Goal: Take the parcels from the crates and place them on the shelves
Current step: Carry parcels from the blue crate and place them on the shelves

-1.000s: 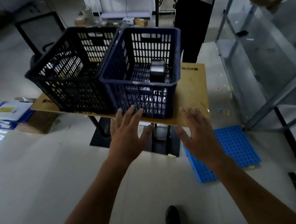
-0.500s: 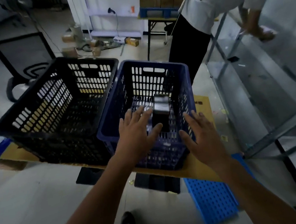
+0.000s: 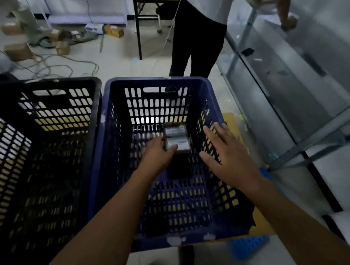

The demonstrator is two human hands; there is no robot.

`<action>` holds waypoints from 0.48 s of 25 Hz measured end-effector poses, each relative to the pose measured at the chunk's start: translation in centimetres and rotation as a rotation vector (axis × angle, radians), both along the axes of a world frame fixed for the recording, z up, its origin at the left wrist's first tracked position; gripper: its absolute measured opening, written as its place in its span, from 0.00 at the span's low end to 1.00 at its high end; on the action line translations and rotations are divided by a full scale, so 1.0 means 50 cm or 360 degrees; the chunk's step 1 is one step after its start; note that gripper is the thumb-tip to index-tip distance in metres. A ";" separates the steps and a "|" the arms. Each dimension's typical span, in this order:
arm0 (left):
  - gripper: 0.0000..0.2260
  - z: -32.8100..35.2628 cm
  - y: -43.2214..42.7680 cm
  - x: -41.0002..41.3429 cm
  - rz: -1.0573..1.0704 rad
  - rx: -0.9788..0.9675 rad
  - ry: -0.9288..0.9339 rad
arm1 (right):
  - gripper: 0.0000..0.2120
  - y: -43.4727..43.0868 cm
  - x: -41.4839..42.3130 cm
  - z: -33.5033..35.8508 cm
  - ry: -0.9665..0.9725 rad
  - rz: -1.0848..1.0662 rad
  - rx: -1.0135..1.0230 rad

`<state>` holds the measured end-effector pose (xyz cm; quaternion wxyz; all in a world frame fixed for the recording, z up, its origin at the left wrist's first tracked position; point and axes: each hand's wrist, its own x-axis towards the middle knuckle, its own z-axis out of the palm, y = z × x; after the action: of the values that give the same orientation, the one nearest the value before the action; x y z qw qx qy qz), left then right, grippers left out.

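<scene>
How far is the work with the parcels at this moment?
Done: the black crate looks empty, though it is dark. In hand: the left hand touches the one parcel in the blue crate; the right hand hovers open. Left: lift it, place it on the shelves.

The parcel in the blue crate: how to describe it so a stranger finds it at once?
Two crates stand together: black crate left, blue crate right. Near the blue one's far wall lies the parcel, touched by the left hand. The only item visible inside, it bears pale labels.
</scene>
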<state>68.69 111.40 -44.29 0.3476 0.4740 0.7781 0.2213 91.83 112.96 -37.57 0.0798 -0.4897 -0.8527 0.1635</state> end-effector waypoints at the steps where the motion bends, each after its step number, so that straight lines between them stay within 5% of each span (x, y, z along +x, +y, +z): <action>1: 0.34 -0.023 0.022 0.002 0.0079 -0.0065 -0.0064 | 0.33 0.014 0.002 -0.013 -0.0016 0.0018 -0.0022; 7: 0.45 -0.118 0.113 0.021 0.0367 -0.0168 -0.0420 | 0.33 0.057 0.003 -0.035 -0.0062 0.0108 -0.0022; 12: 0.36 -0.149 0.140 0.032 0.0664 -0.0136 -0.0815 | 0.33 0.077 -0.004 -0.029 -0.0025 0.0099 -0.0106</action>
<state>70.29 118.42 -51.76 0.4985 0.2186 0.7544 0.3669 91.64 116.82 -39.00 0.0518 -0.4666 -0.8622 0.1902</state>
